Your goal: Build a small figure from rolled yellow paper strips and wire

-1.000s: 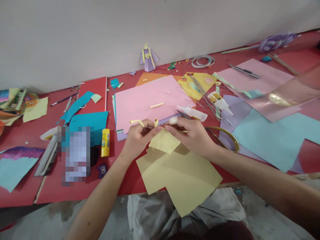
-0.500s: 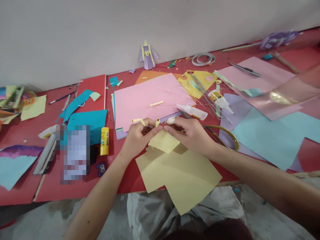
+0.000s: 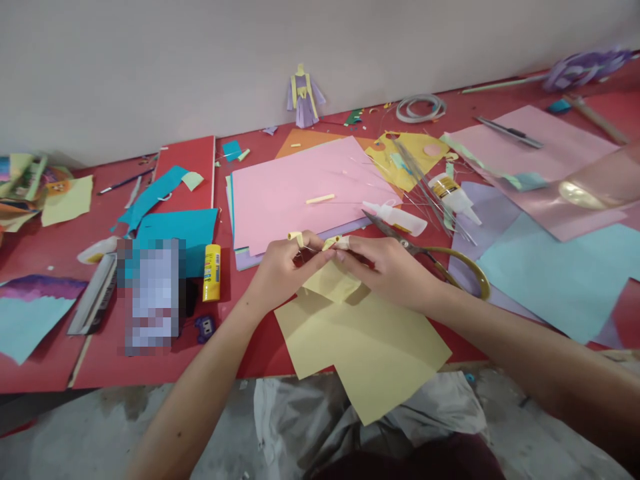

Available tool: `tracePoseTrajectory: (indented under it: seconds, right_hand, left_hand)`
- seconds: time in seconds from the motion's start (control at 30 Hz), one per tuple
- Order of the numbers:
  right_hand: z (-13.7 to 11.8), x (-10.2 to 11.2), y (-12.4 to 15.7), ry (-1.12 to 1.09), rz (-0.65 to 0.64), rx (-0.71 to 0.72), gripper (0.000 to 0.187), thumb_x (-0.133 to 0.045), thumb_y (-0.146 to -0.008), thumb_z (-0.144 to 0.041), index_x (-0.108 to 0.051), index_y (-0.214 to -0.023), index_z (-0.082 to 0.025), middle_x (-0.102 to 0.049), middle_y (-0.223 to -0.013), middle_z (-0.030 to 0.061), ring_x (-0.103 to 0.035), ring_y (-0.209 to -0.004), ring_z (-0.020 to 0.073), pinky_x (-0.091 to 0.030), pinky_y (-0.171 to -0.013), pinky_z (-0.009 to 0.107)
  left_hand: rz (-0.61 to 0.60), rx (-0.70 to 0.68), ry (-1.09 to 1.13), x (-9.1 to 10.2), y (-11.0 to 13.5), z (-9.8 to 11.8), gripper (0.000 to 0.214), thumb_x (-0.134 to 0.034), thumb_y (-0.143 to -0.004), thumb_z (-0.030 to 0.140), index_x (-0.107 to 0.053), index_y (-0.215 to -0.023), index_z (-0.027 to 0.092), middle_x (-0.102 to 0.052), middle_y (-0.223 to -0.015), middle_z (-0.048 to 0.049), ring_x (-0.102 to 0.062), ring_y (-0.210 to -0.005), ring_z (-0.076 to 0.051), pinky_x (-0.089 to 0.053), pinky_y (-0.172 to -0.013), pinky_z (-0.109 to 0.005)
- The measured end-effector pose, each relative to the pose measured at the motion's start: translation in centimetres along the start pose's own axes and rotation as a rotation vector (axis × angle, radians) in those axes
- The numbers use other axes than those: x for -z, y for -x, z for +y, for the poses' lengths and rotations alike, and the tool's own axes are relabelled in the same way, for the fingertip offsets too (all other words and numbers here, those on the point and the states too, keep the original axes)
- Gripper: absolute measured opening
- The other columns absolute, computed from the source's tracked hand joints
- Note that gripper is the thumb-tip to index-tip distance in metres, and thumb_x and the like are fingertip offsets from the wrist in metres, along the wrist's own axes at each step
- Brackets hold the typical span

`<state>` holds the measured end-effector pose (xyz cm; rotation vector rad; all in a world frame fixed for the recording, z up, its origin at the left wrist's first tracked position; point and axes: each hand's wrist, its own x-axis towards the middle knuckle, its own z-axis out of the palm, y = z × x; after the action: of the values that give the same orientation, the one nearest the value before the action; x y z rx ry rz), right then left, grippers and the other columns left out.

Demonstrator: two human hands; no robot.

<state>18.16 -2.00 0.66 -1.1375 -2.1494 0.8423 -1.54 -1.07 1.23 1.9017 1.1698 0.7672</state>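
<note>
My left hand [image 3: 285, 273] is closed, thumb and fingers pinched near a thin wire [image 3: 311, 249]. A small pale yellow paper tube [image 3: 296, 237] sticks up at its index finger. Facing it, my right hand [image 3: 393, 270], with white wrapping on one fingertip, pinches at a small yellow paper roll [image 3: 332, 243] where the fingertips of both hands meet. Just under the hands lies a small yellow paper piece [image 3: 334, 283], on top of a larger notched yellow sheet [image 3: 365, 350]. Scissors [image 3: 407, 247] with yellow handles rest beside my right hand.
Behind the hands is a pink paper stack [image 3: 290, 180] with a paper tube [image 3: 320, 199] on it. Glue bottles [image 3: 407, 219], loose wires [image 3: 420, 173] and blue paper [image 3: 560, 273] lie to the right. A glue stick [image 3: 212, 273] and a paper figure [image 3: 305, 100] are also on the red table [image 3: 260, 347].
The view has shifted slightly. The small yellow roll between my fingertips has tipped from upright to slanted, and the tube by my left index finger now points differently. Both hands stay together.
</note>
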Motion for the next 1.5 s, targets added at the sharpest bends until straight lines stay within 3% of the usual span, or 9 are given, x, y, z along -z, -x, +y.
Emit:
tracePoseTrajectory:
  seconds: [0.17,0.63,1.5]
  right_hand:
    - [-0.05,0.03,0.07,0.025,-0.019,0.006,0.027,-0.043,-0.099,-0.031,-0.061,-0.085,-0.017,-0.060,-0.070,0.0011,-0.052,-0.060,0.0121,-0.033,-0.058,0.026]
    - [-0.10,0.10,0.09,0.090,-0.060,-0.001,0.027,-0.043,-0.099,-0.029,-0.056,-0.081,-0.015,-0.054,-0.065,-0.0016,-0.046,-0.055,0.0090,-0.028,-0.056,0.024]
    - [-0.19,0.10,-0.01,0.211,-0.155,-0.008,0.028,-0.036,-0.101,-0.030,-0.052,-0.082,-0.017,-0.055,-0.067,0.0003,-0.050,-0.058,0.0127,-0.026,-0.058,0.027]
  left_hand:
    - [-0.006,-0.002,0.004,-0.03,0.09,-0.12,0.017,-0.062,-0.089,0.035,-0.064,-0.083,0.019,-0.068,-0.077,0.0009,-0.060,-0.067,-0.011,-0.043,-0.062,-0.020]
    - [-0.040,-0.020,-0.013,0.12,0.04,0.24,0.011,-0.061,-0.089,0.027,-0.062,-0.083,0.018,-0.068,-0.079,0.0019,-0.061,-0.072,-0.009,-0.045,-0.065,-0.017]
    - [-0.068,-0.075,-0.131,0.22,0.06,0.44,0.015,-0.059,-0.091,0.030,-0.061,-0.083,0.018,-0.068,-0.077,0.0027,-0.062,-0.071,-0.010,-0.044,-0.064,-0.018]
